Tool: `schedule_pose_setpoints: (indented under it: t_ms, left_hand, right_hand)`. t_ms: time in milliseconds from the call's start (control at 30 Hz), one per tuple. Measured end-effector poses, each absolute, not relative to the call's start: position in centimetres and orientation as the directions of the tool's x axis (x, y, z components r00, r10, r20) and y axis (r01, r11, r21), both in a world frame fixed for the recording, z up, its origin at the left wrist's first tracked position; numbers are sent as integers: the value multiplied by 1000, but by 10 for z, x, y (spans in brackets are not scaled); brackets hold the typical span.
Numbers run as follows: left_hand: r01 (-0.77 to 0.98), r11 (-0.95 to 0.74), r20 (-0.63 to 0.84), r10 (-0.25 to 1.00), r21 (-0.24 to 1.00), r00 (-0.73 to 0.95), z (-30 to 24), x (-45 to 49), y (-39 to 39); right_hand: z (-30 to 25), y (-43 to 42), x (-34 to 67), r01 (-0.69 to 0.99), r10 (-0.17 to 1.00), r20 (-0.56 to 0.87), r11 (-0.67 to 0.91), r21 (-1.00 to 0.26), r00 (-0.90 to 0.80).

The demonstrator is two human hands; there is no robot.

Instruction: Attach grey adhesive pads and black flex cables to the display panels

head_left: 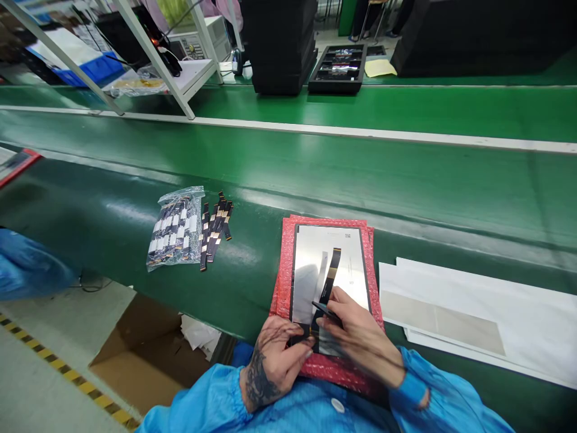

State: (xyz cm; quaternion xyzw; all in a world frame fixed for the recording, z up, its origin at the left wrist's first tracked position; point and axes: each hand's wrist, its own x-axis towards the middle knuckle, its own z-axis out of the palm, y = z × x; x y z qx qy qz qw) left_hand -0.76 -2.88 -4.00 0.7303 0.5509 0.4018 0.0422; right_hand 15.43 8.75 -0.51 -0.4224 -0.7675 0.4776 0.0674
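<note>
A flat display panel with a silvery back lies on red bubble wrap in front of me. A dark flex cable with gold-coloured patches runs lengthwise over the panel. My left hand has its fingers closed at the cable's lower end, by the panel's near edge; what the fingertips grip is partly hidden. My right hand holds a slim black pointed tool, possibly tweezers, its tip pointing left above the panel beside the cable.
Left on the green bench lie a clear bag of flex cables and several loose flex cables. White sheets lie at right. Behind are a white metal rack, a black tray and stacked black trays. A cardboard box stands below.
</note>
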Motion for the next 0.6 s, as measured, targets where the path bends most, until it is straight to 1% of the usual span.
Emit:
schedule_pose_setpoints:
  t_ms: [67,133,600]
  left_hand:
    - [773,-388,542,837,502,69,-41,-8,-29]
    - [774,-388,539,839,501,72,-41,-8,-29]
    - [775,-374,532,845,509,59,-37,-8,-28]
  right_hand:
    - [-3,89,154,594,680,-343,170,-786,-649]
    - [-3,91,154,601,671,-356,168,-781,-650]
    - [-4,89,154,568,682,-320,170,-805,-658]
